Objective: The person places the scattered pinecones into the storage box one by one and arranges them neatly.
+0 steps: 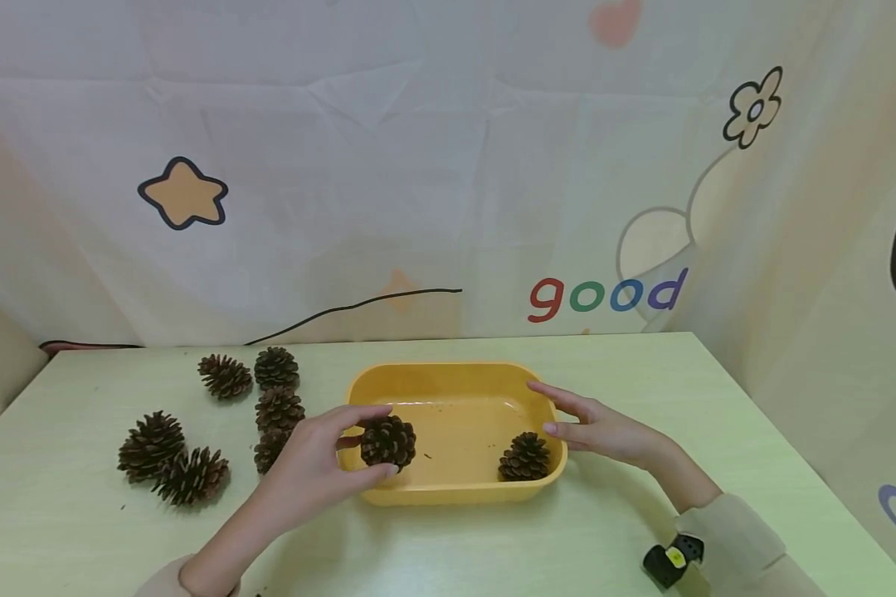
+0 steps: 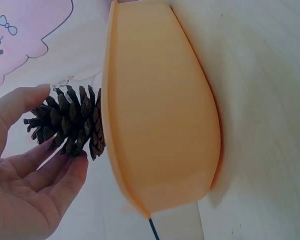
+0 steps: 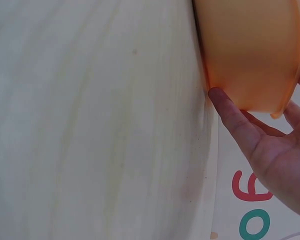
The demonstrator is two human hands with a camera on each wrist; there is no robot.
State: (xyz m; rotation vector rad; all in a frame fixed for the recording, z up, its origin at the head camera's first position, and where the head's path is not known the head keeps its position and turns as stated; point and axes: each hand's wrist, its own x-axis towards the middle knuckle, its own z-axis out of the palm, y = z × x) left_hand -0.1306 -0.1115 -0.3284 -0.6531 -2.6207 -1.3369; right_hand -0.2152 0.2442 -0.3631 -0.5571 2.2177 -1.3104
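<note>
My left hand holds a brown pine cone between thumb and fingers, above the left end of a yellow plastic basin. In the left wrist view the pine cone appears beside the basin's rim, with fingers on both sides of it. Inside the basin, at the front right corner, lies another pine cone. My right hand rests against the basin's right end with fingers spread and mostly straight. In the right wrist view a fingertip touches the basin's outer wall low down.
Several pine cones stand on the table left of the basin: a pair at the near left, one at the back and a row partly behind my left hand. A printed curtain hangs behind the table.
</note>
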